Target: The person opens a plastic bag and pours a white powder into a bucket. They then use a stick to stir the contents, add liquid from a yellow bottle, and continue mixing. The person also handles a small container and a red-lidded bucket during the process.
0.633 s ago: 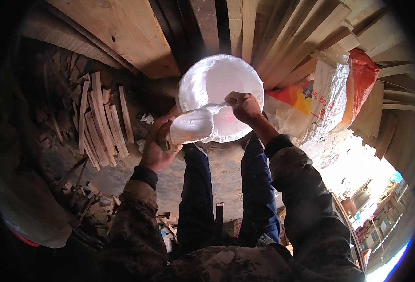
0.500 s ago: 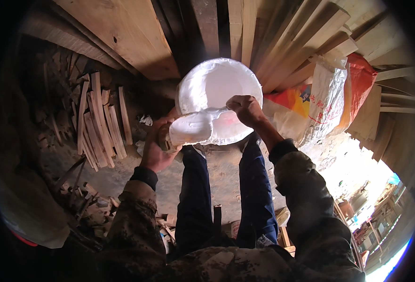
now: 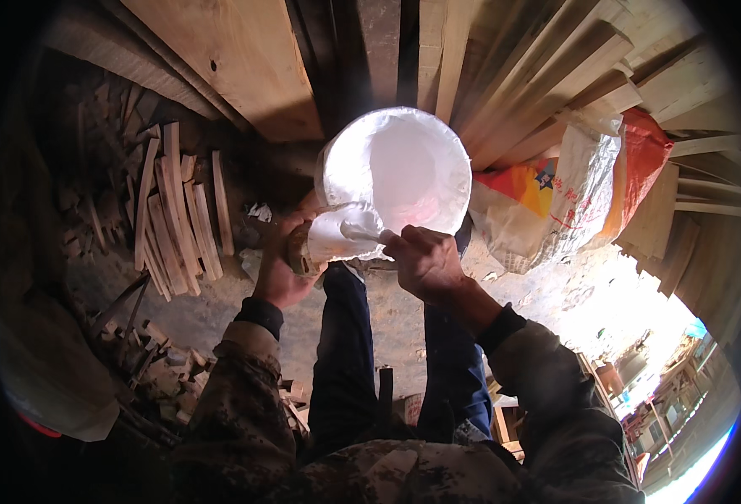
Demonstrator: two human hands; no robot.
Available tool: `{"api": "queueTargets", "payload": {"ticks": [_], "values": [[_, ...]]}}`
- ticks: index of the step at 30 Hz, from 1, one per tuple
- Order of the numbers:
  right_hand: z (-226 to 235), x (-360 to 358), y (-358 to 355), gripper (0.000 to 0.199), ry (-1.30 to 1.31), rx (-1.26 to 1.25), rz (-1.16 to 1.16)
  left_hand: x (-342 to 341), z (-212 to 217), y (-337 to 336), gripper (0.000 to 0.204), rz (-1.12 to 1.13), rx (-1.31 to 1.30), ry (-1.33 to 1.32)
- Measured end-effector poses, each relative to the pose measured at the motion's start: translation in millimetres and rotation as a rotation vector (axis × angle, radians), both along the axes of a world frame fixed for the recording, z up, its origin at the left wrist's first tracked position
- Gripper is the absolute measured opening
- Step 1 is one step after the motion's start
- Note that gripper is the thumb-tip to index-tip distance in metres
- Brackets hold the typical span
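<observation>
Bare, dusty ground fills the middle of the frame, ringed by timber: long pale wooden planks (image 3: 244, 67) fan across the top, and a stack of short split wooden slats (image 3: 177, 210) lies at the left. From my remote seat I look straight down on a person seated among the wood, legs in dark blue trousers (image 3: 345, 353) stretched toward the centre, sleeves in mottled camouflage cloth.

Just above the knees, at upper centre, sits a round white plastic bucket (image 3: 404, 160), its mouth turned toward the camera and its inside brightly lit. A crumpled white plastic wrapping (image 3: 337, 231) hangs over its lower left rim.

The left hand (image 3: 282, 265) is curled closed around a small brownish object at the bucket's lower left edge, right where the wrapping bunches; I cannot tell what that object is. The right hand (image 3: 425, 260) is closed in a loose fist at the bucket's lower rim, its fingers (image 3: 400, 244) pinching a thin pale handle that points left into the wrapping; the tip is hidden.

At the upper right, a woven plastic sack in white, orange and red (image 3: 580, 185) leans against the planks, just beside the bucket. Sunlit ground and distant structures show at the lower right.
</observation>
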State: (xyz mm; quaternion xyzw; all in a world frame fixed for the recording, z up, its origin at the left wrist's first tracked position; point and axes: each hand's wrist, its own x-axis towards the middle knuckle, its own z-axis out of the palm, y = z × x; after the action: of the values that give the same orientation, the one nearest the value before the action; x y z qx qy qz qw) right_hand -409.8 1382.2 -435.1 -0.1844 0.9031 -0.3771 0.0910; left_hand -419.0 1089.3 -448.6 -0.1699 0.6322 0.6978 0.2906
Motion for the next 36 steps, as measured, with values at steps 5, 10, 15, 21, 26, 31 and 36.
{"api": "queueTargets", "payload": {"ticks": [5,10,15,21,26,31,36], "values": [[-51,23,19,0.054,0.188,-0.090,0.092,1,6,-10,0.084,-0.401,-0.415,0.532],[-69,49,44,0.049,0.137,-0.081,0.055,14,-8,-11,0.086,-0.160,-0.184,0.246],[-46,52,57,0.052,0.117,-0.009,0.061,15,-9,-15,0.087,-0.229,-0.274,0.396],[-13,50,77,0.021,-0.090,0.037,-0.077,30,-7,-17,0.077,-0.208,-0.240,0.238],[-27,-25,78,0.016,-0.364,-0.008,-0.479,57,-11,-24,0.047,0.111,0.165,-0.104],[-59,-92,33,0.023,-0.487,0.021,-0.252,65,-22,-33,0.048,0.106,0.129,-0.157],[-39,-89,4,0.014,-0.298,0.074,-0.012,67,-30,-32,0.054,0.218,0.189,-0.348]]}}
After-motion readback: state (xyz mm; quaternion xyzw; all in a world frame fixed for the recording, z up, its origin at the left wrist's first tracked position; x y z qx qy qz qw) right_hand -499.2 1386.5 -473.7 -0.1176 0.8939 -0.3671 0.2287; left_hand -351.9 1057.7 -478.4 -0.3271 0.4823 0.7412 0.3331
